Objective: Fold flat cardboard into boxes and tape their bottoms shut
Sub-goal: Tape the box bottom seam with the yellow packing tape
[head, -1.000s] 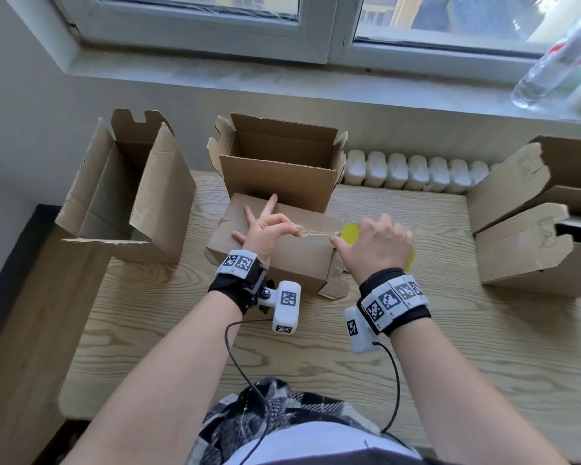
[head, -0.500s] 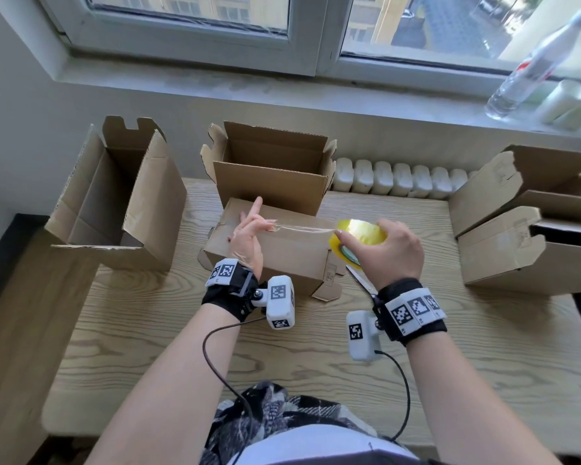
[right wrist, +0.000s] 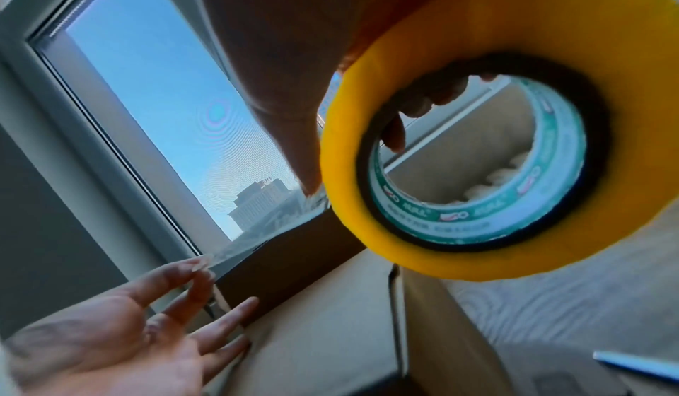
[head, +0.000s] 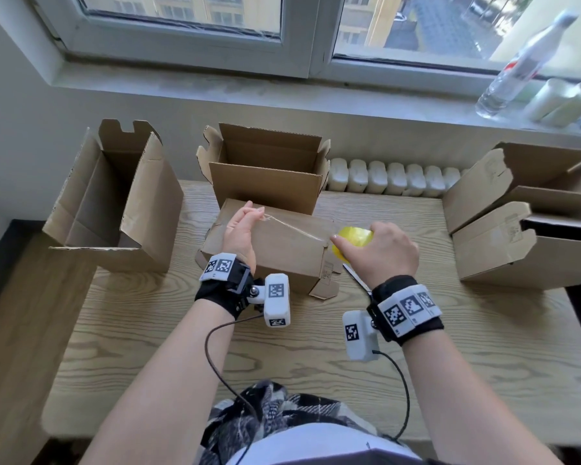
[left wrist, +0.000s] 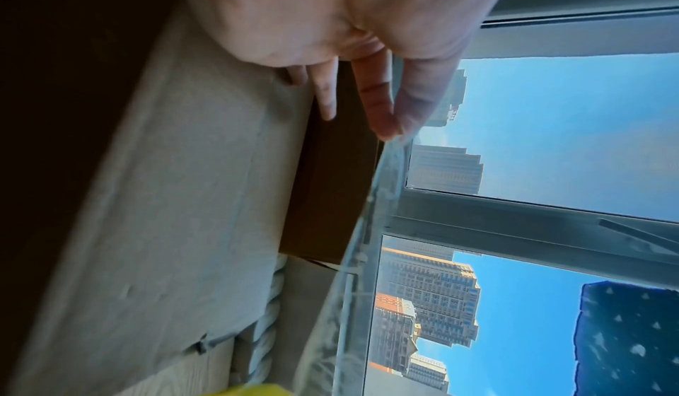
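Five cardboard boxes [head: 265, 250] sat on or beside one wooden table [head: 316, 364]. There was one yellow tape roll [head: 353, 238] and one clear bottle [head: 520, 68] on the windowsill, and two hands were visible

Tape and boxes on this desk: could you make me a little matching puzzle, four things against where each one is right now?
Things:
1. tape roll
2. free tape end
3. plastic bottle
4. scissors

Places:
a. windowsill
b. pinched in the left hand
c. table, under the right wrist
d. held in the right hand

Pairs: 1-d, 2-b, 3-a, 4-c
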The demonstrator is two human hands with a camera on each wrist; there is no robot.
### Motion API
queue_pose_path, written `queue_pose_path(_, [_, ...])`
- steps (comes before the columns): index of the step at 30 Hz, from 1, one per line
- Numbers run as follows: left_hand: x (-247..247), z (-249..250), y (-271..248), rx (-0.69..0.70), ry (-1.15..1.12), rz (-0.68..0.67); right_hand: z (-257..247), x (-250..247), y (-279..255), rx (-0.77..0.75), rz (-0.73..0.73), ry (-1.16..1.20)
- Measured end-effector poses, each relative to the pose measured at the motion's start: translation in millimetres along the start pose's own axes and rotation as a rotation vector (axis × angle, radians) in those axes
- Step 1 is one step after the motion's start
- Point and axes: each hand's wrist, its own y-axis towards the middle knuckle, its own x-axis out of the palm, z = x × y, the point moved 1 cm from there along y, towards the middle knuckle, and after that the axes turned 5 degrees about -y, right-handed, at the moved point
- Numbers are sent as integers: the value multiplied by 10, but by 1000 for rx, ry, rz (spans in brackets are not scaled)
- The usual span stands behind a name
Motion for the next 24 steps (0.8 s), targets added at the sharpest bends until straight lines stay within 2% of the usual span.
queue_pose_path(3, [-38, 117, 66, 49, 159, 25, -107, 56, -54, 58, -67, 75])
queue_pose_path(5, [-111, 158, 116, 76, 351, 66, -147, 79, -70, 73, -73, 62])
queue_pose_path(8, [-258, 124, 236, 57, 678, 61, -188, 88, -55, 76, -79, 46])
queue_pose_path(13, [-284, 294, 114, 19, 1029, 103, -212, 152, -55, 55, -83, 13])
queue_pose_path(17, [-417, 228, 191, 33, 987, -47, -205, 206, -64, 61, -74, 12])
queue_pose_path(20, [-391, 237, 98, 63, 919, -4, -208, 218, -57, 88, -63, 48])
queue_pose_path(24, [-303, 176, 47, 91, 879, -23, -222, 236, -23, 150, -113, 189])
